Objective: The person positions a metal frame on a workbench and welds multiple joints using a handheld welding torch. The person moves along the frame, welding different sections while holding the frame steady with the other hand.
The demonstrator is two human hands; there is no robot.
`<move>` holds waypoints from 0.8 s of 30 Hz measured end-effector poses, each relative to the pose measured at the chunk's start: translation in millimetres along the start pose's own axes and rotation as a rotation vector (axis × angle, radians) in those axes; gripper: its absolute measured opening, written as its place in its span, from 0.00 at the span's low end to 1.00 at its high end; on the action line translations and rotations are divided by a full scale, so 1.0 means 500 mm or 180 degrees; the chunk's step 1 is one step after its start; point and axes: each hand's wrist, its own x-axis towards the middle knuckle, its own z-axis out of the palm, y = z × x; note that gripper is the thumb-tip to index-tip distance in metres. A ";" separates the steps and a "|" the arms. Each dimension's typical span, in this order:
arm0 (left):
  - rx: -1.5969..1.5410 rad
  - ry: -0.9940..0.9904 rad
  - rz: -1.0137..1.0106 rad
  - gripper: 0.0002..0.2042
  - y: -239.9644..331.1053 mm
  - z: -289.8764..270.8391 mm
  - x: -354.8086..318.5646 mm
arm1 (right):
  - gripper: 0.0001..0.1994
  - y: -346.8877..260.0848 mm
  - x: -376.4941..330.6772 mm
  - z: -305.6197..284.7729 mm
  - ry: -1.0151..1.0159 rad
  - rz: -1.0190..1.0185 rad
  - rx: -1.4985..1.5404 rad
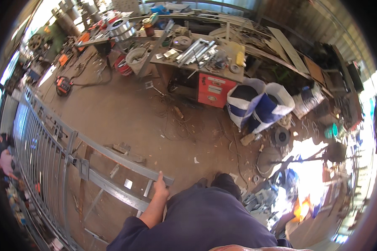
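My left hand (160,189) is at the near end of a grey square steel tube (121,159), with one digit laid up over the bar and the rest of the hand closed at its edge. A second steel tube (117,192) runs alongside it, closer to me. Both lead leftward to a barred metal panel (42,146), which looks like a gate or grille of closely set bars. A flat metal plate (83,168) sits where the second tube meets the panel. My right hand is out of the picture.
A cluttered workbench (234,74) with metal tubes and a red drawer unit (215,90) stands ahead. Two white-and-blue sacks (276,104) are beside it. Cables (171,125) lie on the floor. Metal scraps (255,203) are piled at right. Another person (6,162) is at far left.
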 end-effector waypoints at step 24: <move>0.1339 0.3341 0.0521 0.33 0.150 0.132 0.070 | 0.14 -1.171 0.625 -0.504 -0.0714 -0.0606 0.0260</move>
